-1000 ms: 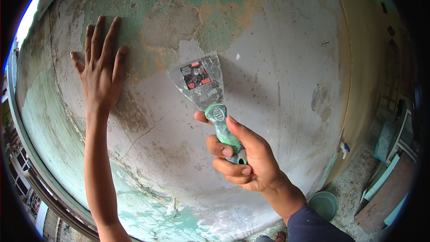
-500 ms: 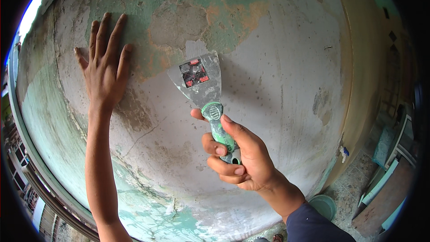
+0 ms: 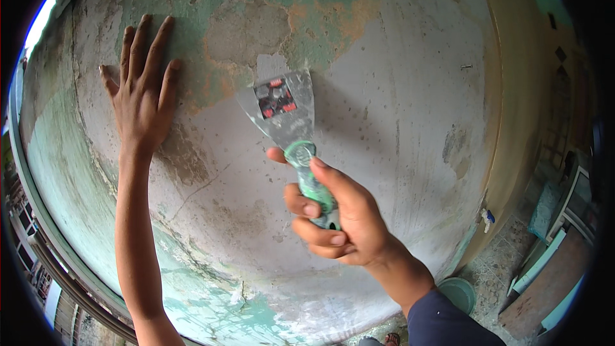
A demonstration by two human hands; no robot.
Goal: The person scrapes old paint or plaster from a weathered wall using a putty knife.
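My right hand [image 3: 349,211] is wrapped round the green and grey handle of a scraper [image 3: 288,118], blade pointing up. Its wide metal blade carries a dark and red sticker and whitish smears. The blade's top edge is at the lower border of a patch of peeling green paint on the wall [image 3: 410,109]; whether it touches there I cannot tell. To the left, my left hand [image 3: 144,99] lies on the wall with fingers spread, holding nothing. Bare grey plaster and orange-brown stains show between the hands and above the blade.
At lower right a green bucket [image 3: 458,296] stands on the floor near leaning boards [image 3: 544,285]. A blue-handled tap [image 3: 489,216] sticks out near the wall's right corner. Pipes [image 3: 61,282] run along the lower left edge. A foot [image 3: 392,339] shows at the bottom.
The view has shifted slightly, so the wall and my left hand appear a little further left. My right hand and the scraper have moved slightly up and left in the picture, with some blur.
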